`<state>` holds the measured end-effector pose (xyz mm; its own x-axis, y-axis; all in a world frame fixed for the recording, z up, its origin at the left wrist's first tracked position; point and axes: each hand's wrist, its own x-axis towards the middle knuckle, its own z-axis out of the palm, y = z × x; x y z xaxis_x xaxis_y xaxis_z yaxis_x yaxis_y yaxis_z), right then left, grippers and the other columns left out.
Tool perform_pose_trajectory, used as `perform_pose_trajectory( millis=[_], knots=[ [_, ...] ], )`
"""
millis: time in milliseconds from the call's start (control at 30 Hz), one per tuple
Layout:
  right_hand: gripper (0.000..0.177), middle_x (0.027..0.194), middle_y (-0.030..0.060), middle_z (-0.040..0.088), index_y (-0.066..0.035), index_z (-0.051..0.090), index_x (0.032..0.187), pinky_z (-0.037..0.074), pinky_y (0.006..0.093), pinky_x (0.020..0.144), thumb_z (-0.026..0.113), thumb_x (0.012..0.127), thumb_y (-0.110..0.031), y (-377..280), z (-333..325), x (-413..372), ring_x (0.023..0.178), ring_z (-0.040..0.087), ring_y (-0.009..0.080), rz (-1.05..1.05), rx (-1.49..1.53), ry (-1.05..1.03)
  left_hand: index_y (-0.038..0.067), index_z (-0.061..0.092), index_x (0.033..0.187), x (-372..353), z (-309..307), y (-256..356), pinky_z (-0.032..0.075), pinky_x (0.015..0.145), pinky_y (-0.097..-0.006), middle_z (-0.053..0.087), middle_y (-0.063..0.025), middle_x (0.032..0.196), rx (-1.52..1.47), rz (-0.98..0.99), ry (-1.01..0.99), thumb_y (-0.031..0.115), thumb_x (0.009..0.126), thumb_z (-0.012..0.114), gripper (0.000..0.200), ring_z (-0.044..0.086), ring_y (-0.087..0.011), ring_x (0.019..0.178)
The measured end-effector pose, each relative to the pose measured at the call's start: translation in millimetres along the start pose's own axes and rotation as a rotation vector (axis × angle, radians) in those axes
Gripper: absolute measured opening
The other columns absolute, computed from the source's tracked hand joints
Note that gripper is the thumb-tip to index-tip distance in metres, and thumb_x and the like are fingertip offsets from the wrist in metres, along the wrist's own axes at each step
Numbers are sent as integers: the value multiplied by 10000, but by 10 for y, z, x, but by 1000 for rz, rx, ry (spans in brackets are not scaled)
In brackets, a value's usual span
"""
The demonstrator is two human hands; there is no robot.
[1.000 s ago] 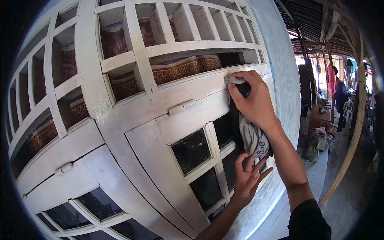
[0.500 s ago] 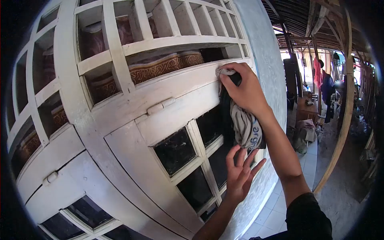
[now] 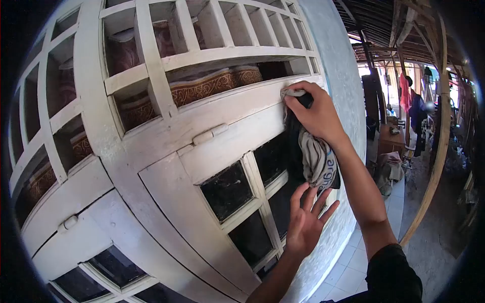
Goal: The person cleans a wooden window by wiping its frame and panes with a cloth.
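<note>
My right hand [image 3: 317,113] is closed on the bunched top of a grey cloth [image 3: 319,161] with dark stripes, blue lettering and a black part. It presses the cloth to the upper rail of a white wooden window shutter [image 3: 235,147], near its right end. The rest of the cloth hangs down in front of the dark panes. Just below, my left hand [image 3: 305,230] is open, palm showing and fingers spread, with its fingertips right at the cloth's lower end.
Above the shutter runs a white lattice [image 3: 230,53], with a patterned brown curtain [image 3: 217,86] behind it. A metal hinge [image 3: 210,134] juts from the frame. To the right are a pale blue wall [image 3: 338,65], a tiled ledge [image 3: 348,257], a leaning wooden pole [image 3: 434,166] and a wooden cabinet [image 3: 390,140].
The whole view has shifted slightly, so the window and both hands appear a little further right and lower. The right hand keeps its hold on the cloth near the same spot.
</note>
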<state>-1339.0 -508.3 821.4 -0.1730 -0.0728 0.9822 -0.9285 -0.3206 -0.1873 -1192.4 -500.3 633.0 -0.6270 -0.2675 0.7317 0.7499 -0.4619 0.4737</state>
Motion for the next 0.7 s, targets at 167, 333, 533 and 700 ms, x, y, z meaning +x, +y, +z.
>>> perform_pose_trajectory(
  millis=[167, 333, 533, 700],
  knots=[
    [262, 927, 149, 645, -22, 672, 1036, 485, 329, 781, 723, 818, -158, -365, 17, 12, 878, 633, 253, -88, 31, -68, 167, 220, 1470, -19, 11, -19, 141, 1173, -617, 287, -136, 1506, -181, 0, -53, 448, 988, 461, 607, 275, -359, 1415],
    [229, 893, 142, 620, -29, 683, 1023, 487, 337, 804, 719, 818, -126, -518, -23, -54, 848, 633, 263, -125, 124, -135, 184, 316, 1430, -66, -84, -111, 114, 1166, -640, 407, -126, 1430, -201, 46, -31, 513, 1009, 349, 535, 300, -408, 1391],
    [257, 966, 196, 665, -17, 675, 1027, 493, 366, 821, 695, 830, -181, 77, -35, 22, 910, 649, 299, -28, -10, 40, 183, 336, 1409, 92, -221, -107, 141, 1170, -620, 436, -172, 1407, -203, -1, 20, 438, 1030, 338, 456, 328, -421, 1371],
    [230, 931, 172, 649, -33, 675, 1038, 494, 355, 786, 698, 835, -138, -212, -50, -80, 880, 645, 286, -115, 63, -71, 333, 54, 1490, 36, 13, -200, 263, 1126, -625, 461, -221, 1344, 212, 118, 163, 253, 1033, 414, 587, 479, -412, 1248]
  ],
)
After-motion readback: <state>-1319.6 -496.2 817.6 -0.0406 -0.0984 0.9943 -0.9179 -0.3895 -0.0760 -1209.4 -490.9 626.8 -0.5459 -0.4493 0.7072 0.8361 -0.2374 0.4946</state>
